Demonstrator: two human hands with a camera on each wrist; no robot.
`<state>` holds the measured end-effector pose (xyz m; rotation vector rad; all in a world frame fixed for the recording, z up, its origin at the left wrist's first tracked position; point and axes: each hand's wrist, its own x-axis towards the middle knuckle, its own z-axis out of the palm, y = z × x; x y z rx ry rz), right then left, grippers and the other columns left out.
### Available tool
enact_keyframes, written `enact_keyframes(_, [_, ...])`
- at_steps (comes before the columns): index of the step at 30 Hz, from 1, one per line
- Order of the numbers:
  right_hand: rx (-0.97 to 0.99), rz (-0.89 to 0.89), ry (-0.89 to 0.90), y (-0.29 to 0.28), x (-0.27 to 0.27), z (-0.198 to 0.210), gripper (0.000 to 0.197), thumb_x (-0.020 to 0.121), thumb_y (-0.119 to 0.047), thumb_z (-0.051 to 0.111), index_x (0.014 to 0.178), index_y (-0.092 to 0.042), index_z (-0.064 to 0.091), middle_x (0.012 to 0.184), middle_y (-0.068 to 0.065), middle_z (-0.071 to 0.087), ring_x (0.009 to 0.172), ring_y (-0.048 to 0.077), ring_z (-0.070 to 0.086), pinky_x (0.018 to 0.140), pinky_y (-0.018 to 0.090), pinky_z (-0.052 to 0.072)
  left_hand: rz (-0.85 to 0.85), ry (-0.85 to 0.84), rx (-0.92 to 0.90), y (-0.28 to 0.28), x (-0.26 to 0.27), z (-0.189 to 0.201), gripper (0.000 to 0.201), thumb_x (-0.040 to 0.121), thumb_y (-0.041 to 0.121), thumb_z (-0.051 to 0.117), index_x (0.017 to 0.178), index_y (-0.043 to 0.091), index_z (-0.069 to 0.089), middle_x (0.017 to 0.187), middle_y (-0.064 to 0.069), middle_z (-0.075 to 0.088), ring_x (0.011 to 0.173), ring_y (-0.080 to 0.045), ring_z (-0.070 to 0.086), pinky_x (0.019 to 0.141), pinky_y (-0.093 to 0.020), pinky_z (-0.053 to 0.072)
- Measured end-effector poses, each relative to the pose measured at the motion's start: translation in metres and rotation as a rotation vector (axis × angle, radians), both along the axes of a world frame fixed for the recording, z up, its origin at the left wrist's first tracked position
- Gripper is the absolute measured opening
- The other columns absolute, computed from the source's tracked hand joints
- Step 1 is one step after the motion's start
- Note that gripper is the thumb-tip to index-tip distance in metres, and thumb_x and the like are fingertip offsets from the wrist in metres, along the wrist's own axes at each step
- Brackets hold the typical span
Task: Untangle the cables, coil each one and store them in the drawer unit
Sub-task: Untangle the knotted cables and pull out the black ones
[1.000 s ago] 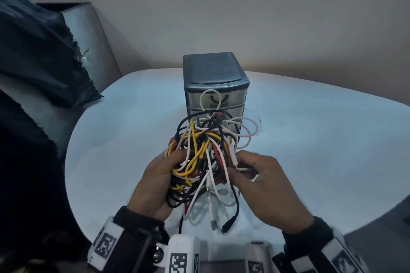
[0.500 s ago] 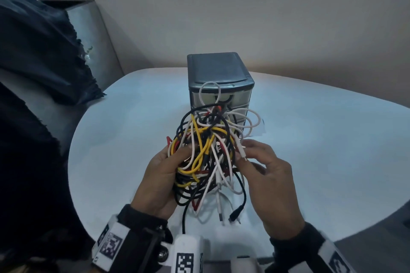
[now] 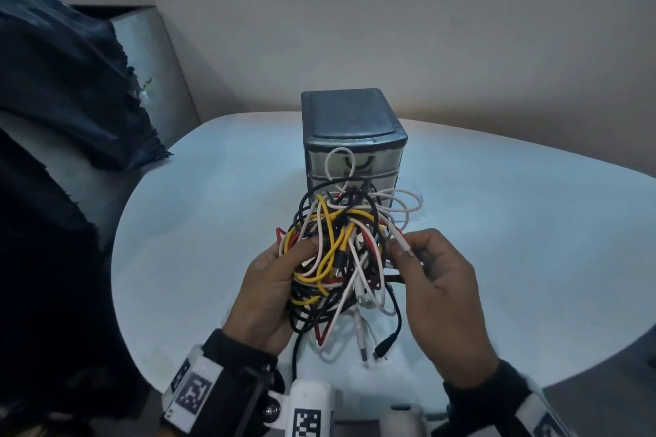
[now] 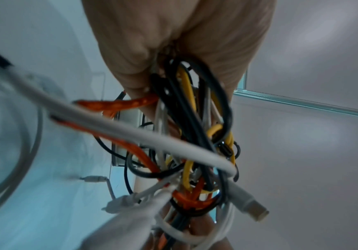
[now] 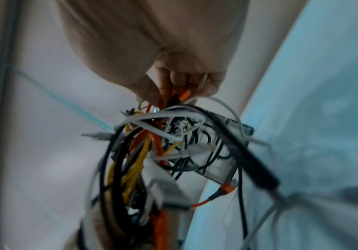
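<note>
A tangled bundle of cables (image 3: 340, 252), yellow, black, white and red, hangs above the white table (image 3: 497, 223) in front of the drawer unit (image 3: 351, 138). My left hand (image 3: 273, 280) grips the bundle from its left side, thumb over the strands; the left wrist view shows its fingers curled round the cables (image 4: 186, 118). My right hand (image 3: 436, 280) pinches a white cable end (image 3: 403, 245) at the bundle's right edge. In the right wrist view its fingertips (image 5: 174, 91) close on strands at the top of the tangle (image 5: 163, 148). Loose plugs dangle below.
The dark grey drawer unit has translucent drawers, all closed; a white loop hangs across its top drawer (image 3: 355, 163). A dark cloth (image 3: 64, 82) drapes over a metal box (image 3: 149, 57) at the left. The table's curved edge runs along the left and front.
Both hands have lifted the bundle a little higher and toward the drawer unit. My right hand has shifted up the bundle's right side and now pinches a white cable end.
</note>
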<state>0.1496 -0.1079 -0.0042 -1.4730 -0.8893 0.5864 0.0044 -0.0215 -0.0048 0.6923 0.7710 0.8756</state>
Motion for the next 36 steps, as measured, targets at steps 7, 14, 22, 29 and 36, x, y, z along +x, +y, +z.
enact_keyframes(7, [0.075, 0.017, -0.015, 0.000, 0.003, 0.003, 0.010, 0.093, -0.014, 0.066, 0.095, -0.024, 0.068, 0.085, 0.000, 0.072, 0.084, 0.017, 0.069, 0.080, 0.038, 0.056, 0.007, -0.005, 0.003, -0.001, -0.001, -0.002, 0.043, 0.074, 0.015, 0.067, 0.111, -0.006, 0.068, 0.072, -0.015, 0.071, 0.054, -0.022, 0.068, 0.050, -0.031, 0.057])
enact_keyframes(14, [0.195, -0.121, -0.385, -0.004, 0.000, 0.003, 0.003, 0.085, -0.028, 0.071, 0.084, -0.030, 0.072, 0.092, -0.009, 0.065, 0.097, 0.015, 0.062, 0.078, 0.013, 0.042, 0.091, 0.098, 0.112, -0.005, 0.008, -0.005, 0.052, 0.056, 0.017, 0.077, 0.104, -0.002, 0.071, 0.089, -0.023, 0.074, 0.068, -0.029, 0.072, 0.060, -0.033, 0.059])
enact_keyframes(22, [0.024, -0.099, -0.195, -0.002, 0.010, 0.001, 0.009, 0.084, -0.028, 0.075, 0.090, -0.035, 0.075, 0.082, -0.015, 0.070, 0.069, 0.009, 0.059, 0.060, 0.027, 0.042, 0.100, 0.199, 0.206, -0.006, 0.008, -0.007, 0.043, 0.055, 0.018, 0.081, 0.095, 0.003, 0.070, 0.088, -0.020, 0.075, 0.072, -0.032, 0.073, 0.064, -0.038, 0.060])
enact_keyframes(29, [0.026, -0.072, -0.103, -0.004, 0.013, 0.004, 0.016, 0.092, -0.013, 0.066, 0.080, -0.020, 0.073, 0.078, -0.009, 0.073, 0.061, 0.017, 0.060, 0.051, 0.014, 0.044, 0.092, 0.229, 0.176, 0.001, 0.006, -0.006, 0.046, 0.053, 0.023, 0.081, 0.093, 0.003, 0.071, 0.084, -0.019, 0.075, 0.067, -0.029, 0.072, 0.064, -0.035, 0.058])
enact_keyframes(36, [0.057, 0.007, 0.068, -0.003, 0.017, 0.010, 0.019, 0.098, -0.007, 0.055, 0.081, -0.007, 0.065, 0.073, 0.004, 0.070, 0.068, 0.014, 0.061, 0.056, 0.024, 0.045, 0.053, 0.221, 0.141, 0.005, 0.000, -0.006, 0.052, 0.051, 0.027, 0.082, 0.096, 0.003, 0.074, 0.088, -0.022, 0.075, 0.068, -0.030, 0.071, 0.071, -0.040, 0.058])
